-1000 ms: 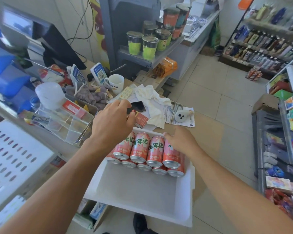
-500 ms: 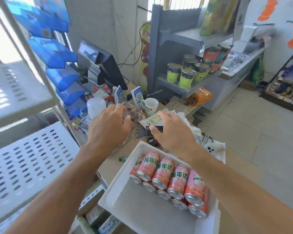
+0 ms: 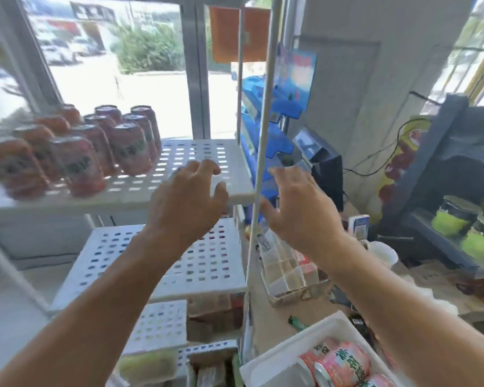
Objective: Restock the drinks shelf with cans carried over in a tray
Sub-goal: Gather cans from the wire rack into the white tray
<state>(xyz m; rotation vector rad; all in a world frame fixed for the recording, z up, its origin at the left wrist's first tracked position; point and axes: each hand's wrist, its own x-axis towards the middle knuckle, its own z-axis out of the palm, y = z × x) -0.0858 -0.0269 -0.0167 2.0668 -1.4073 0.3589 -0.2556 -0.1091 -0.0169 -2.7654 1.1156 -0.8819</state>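
Cans lie in the white tray at lower right, on the counter beside the rack; others already stand at the left of the upper perforated shelf. Both hands are raised before that shelf, empty. Left hand: fingers loosely curled, holding nothing. Right hand: fingers spread, holding nothing. Judgement: between loads. Next move calls for reaching down to the tray, gripping cans and setting them upright on the bare right portion.
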